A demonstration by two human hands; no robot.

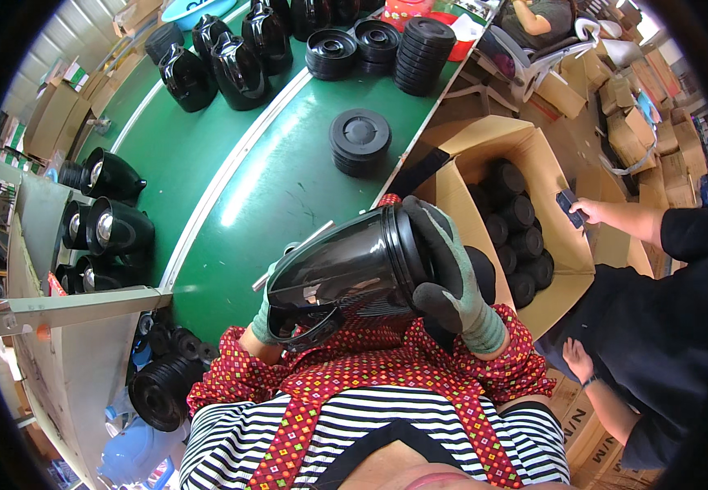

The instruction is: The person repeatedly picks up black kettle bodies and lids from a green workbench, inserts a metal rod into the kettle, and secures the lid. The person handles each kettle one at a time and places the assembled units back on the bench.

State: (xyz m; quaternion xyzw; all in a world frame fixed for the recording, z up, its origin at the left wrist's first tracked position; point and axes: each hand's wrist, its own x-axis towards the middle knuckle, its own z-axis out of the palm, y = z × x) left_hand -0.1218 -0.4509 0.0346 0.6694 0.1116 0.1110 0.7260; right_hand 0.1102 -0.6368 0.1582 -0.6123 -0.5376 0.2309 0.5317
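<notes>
A glossy black jug lies tilted on its side in front of my chest, its handle toward me. My left hand, in a grey-green glove, holds it at the left end; most of those fingers are hidden behind the jug. My gloved right hand is wrapped over the round black base at the jug's right end, thumb below and fingers over its far edge. Beyond the jug, a short stack of black round bases stands on the green table.
Several upright black jugs and stacked bases stand at the far side. More jugs lie at the left. An open carton of black round parts is at my right, beside a co-worker's hand holding a dark object.
</notes>
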